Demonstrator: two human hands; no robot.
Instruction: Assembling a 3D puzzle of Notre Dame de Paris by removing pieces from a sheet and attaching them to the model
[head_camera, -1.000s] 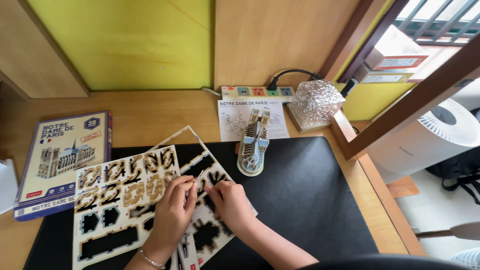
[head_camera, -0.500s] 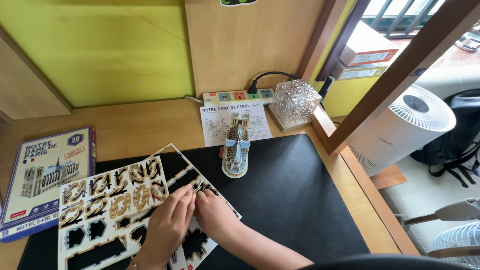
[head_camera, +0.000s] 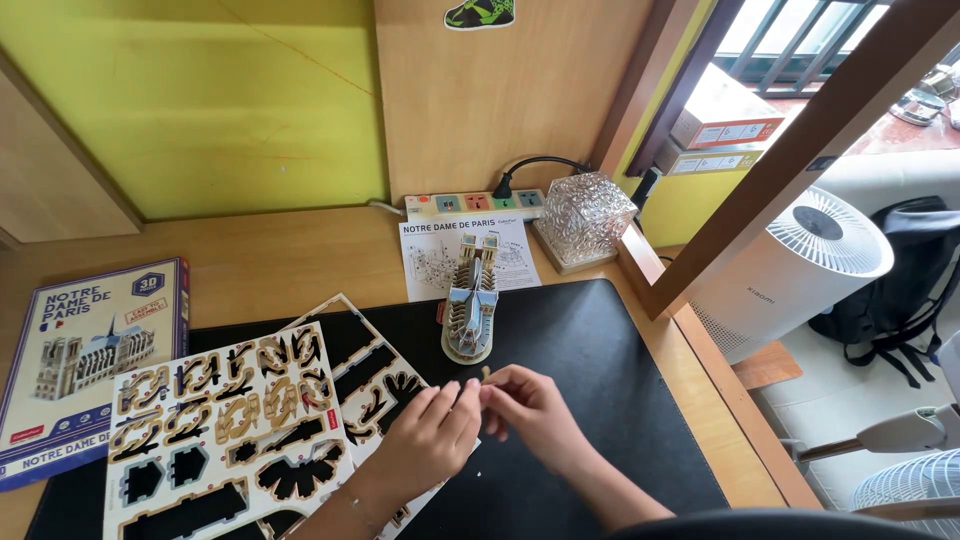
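Your right hand (head_camera: 535, 405) and left hand (head_camera: 430, 440) meet fingertip to fingertip at lower centre of the frame, over the black desk mat (head_camera: 600, 400). Your right fingers pinch a small tan puzzle piece (head_camera: 486, 374); your left fingers are curled narrow beside it, and I cannot tell whether they grip it. The half-built cathedral model (head_camera: 470, 305) stands just above. Punched-out puzzle sheets (head_camera: 230, 430) lie at lower left, the puzzle box (head_camera: 80, 360) at far left.
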